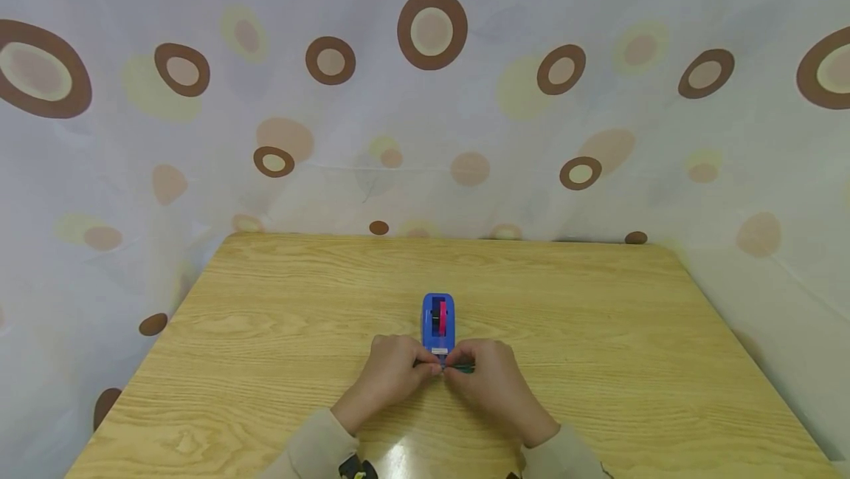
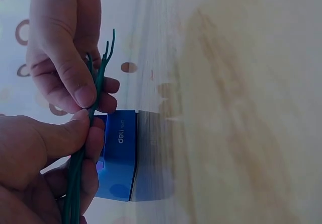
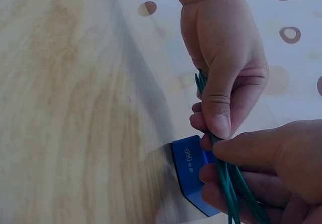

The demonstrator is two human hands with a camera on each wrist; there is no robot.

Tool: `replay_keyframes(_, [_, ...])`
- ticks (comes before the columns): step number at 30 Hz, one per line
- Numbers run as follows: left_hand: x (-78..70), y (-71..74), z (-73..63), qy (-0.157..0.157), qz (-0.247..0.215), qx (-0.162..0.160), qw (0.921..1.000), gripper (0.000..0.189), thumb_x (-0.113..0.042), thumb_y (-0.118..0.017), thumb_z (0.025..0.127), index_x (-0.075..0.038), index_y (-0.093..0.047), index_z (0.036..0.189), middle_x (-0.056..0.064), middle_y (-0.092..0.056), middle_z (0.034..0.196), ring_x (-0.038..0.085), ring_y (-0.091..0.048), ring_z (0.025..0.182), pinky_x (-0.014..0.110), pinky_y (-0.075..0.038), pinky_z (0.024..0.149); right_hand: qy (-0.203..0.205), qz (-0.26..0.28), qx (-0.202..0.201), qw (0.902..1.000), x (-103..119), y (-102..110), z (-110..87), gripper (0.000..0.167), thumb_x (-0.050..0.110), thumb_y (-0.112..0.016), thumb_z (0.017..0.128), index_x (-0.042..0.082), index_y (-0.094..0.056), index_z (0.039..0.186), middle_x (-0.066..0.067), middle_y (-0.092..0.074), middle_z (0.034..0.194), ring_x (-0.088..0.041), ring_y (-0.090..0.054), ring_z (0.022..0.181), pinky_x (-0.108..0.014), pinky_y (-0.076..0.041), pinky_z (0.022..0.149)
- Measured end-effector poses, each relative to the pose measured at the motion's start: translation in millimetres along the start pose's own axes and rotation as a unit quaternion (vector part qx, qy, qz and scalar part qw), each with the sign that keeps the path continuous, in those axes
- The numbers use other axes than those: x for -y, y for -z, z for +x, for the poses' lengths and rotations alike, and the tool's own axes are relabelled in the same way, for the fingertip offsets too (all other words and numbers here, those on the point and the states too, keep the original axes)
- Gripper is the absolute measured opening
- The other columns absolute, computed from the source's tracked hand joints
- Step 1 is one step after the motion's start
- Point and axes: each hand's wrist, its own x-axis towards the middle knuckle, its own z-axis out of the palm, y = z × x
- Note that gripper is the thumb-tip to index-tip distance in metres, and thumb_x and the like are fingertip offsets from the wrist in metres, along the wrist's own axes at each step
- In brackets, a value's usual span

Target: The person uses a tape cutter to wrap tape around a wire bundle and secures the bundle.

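A bundle of several thin green wires [image 2: 75,186] is held crosswise between both hands. My left hand [image 1: 393,370] pinches it between thumb and fingers, and my right hand [image 1: 490,374] pinches it close beside, the thumbs nearly meeting. Loose wire ends spread past the right fingers in the left wrist view. Longer strands [image 3: 226,189] run under the right palm in the right wrist view. Just beyond the fingertips stands a blue tape dispenser [image 1: 428,333] with a pink and black roll [image 1: 443,316] inside. Whether tape touches the wires is hidden by the fingers.
The dispenser stands upright on a wood-grain table [image 1: 299,302], near its middle. A pale curtain-like sheet [image 1: 372,110] with brown and beige ovals hangs behind the table and along its sides. Light-coloured sleeves [image 1: 312,449] cover the forearms.
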Motion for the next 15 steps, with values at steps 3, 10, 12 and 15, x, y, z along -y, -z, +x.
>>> replay_keyframes(3, [-0.1, 0.4, 0.1, -0.002, 0.001, -0.001, 1.0000, 0.007, -0.027, -0.076, 0.088, -0.023, -0.082, 0.088, -0.013, -0.073, 0.085, 0.004, -0.064, 0.082, 0.050, -0.039, 0.085, -0.003, 0.028, 0.029, 0.9992, -1.7, 4.8, 2.2, 0.005, 0.011, -0.078, 0.085, 0.014, -0.075, 0.084, 0.010, -0.071, 0.084, -0.012, -0.067, 0.085, -0.037, -0.055, 0.077])
replay_keyframes(10, [-1.9, 1.1, -0.9, -0.008, 0.012, -0.007, 0.9999, 0.006, -0.026, -0.077, 0.087, -0.022, -0.081, 0.087, -0.013, -0.073, 0.083, 0.002, -0.064, 0.079, 0.047, -0.037, 0.084, -0.035, 0.108, 0.082, 0.9902, -8.9, 8.7, 5.1, 0.005, 0.012, -0.071, 0.091, 0.009, -0.072, 0.088, 0.006, -0.069, 0.084, -0.012, -0.064, 0.086, -0.037, -0.051, 0.082])
replay_keyframes(12, [-2.3, 0.8, -1.1, -0.008, 0.014, -0.010, 0.9998, 0.007, -0.026, -0.077, 0.087, -0.021, -0.081, 0.087, -0.013, -0.073, 0.083, 0.001, -0.063, 0.079, 0.046, -0.036, 0.083, -0.034, 0.118, 0.084, 0.9888, -9.5, 7.4, 5.0, 0.005, 0.011, -0.071, 0.091, 0.007, -0.071, 0.088, 0.005, -0.068, 0.084, -0.013, -0.063, 0.084, -0.036, -0.050, 0.080])
replay_keyframes(15, [-2.7, 0.3, -1.0, -0.006, 0.013, -0.014, 0.9998, 0.007, -0.027, -0.077, 0.086, -0.022, -0.081, 0.086, -0.013, -0.073, 0.083, 0.001, -0.064, 0.079, 0.047, -0.037, 0.085, -0.031, 0.122, 0.075, 0.9892, -10.0, 4.8, 4.2, 0.004, 0.008, -0.072, 0.090, 0.006, -0.070, 0.087, 0.003, -0.068, 0.084, -0.014, -0.063, 0.085, -0.035, -0.050, 0.081])
